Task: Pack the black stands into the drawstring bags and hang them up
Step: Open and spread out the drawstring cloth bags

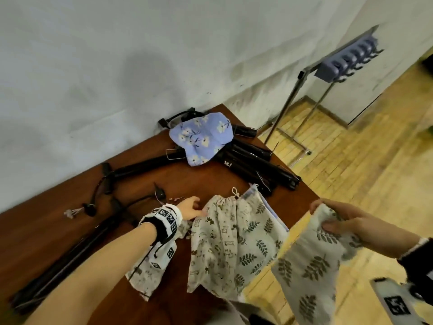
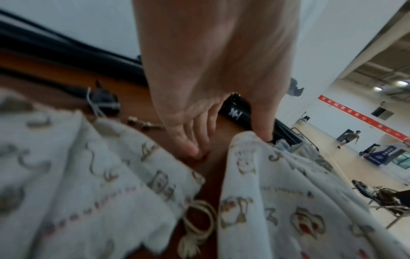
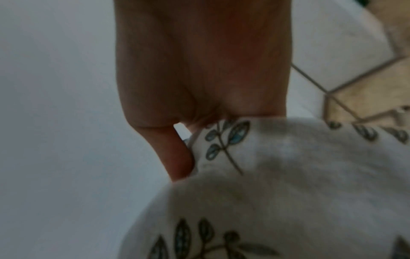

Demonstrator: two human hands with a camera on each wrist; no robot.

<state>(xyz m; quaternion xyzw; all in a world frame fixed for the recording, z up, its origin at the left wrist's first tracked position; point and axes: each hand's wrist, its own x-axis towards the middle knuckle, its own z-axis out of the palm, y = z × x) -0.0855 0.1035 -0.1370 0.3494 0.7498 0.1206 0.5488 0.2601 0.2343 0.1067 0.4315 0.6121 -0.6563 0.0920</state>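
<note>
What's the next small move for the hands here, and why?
Probably bring the left hand across to the leaf-print bag and spread its mouth. The right hand holds that bag in the air beside the table, while the left only touches the cartoon-print bag. The black stands lie unpacked.

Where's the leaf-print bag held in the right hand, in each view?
Head: leaf bag lower right, hanging off the table edge from the right hand.
Left wrist: not in it; only cartoon-print bags show.
Right wrist: fills the lower right, gripped under the hand.
Shared landmark: the wood floor.
</note>
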